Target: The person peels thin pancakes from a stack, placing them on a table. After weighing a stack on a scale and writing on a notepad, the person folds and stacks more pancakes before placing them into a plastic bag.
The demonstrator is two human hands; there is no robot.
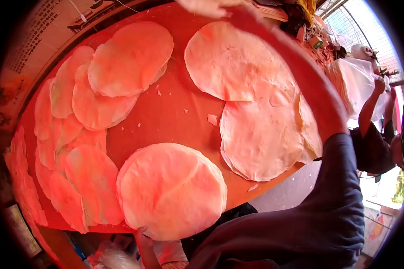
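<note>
Large round thin flatbreads lie in overlapping piles on a red-orange table. At the near edge, my left hand (144, 236) grips the rim of a flatbread stack (173, 190), thumb on top and its other fingers mostly hidden. My right arm, in a dark sleeve, stretches across the right side to the far edge. There my right hand (206, 6) is pale and smeared, partly cut off by the top of the view; its fingers cannot be made out. Below that arm lie two larger overlapping piles, a far one (229, 60) and a nearer one (260, 136).
More flatbreads (94, 184) overlap along the left side, with another pile (131, 58) at the far left. Small scraps (212, 119) dot the table (175, 121). On the right, another person (375, 143) raises a hand beside a white plastic bag (357, 83). Clutter and cables sit at the upper right.
</note>
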